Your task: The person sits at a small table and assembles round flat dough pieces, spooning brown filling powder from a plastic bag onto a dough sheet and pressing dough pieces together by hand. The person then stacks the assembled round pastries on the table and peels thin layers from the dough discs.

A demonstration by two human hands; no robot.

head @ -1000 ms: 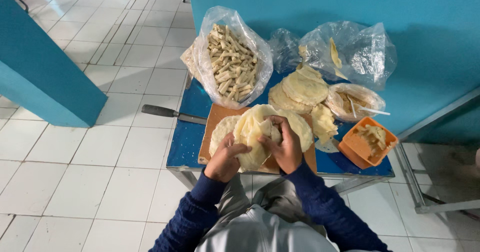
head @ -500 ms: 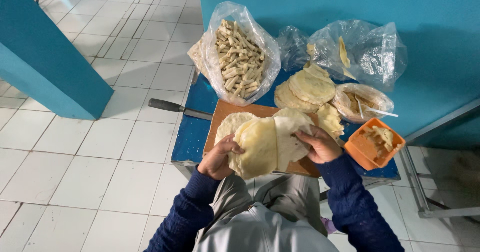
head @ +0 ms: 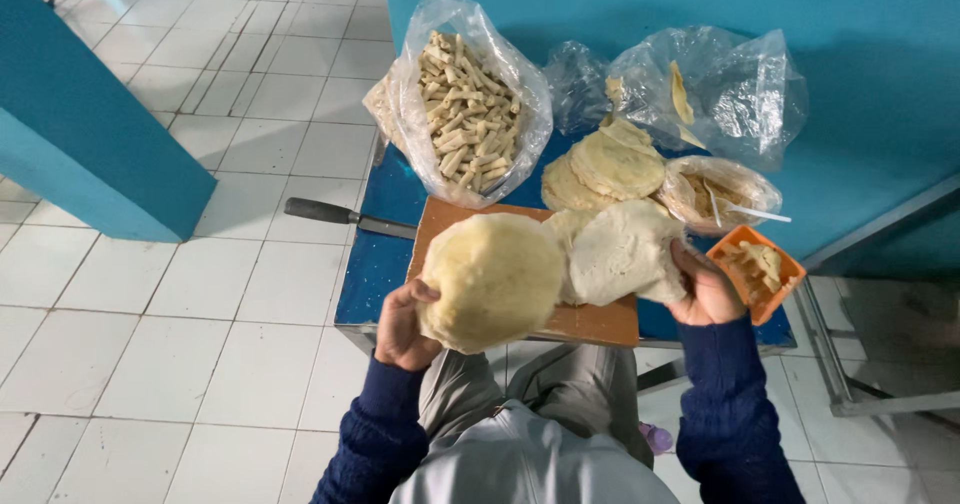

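- Both hands have pulled the stack apart: the left hand (head: pixel 402 326) now grips 1 round flat bread (head: pixel 492 280), the right hand (head: pixel 703 292) another flat bread (head: pixel 625 254), above the wooden board (head: pixel 585 322).
- Either floppy bread could slip and drop off the board's near edge.

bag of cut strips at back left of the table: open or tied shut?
Open. The clear bag gapes at its top, its rim spread wide, and the pale strips inside show straight through the mouth. No knot is visible.
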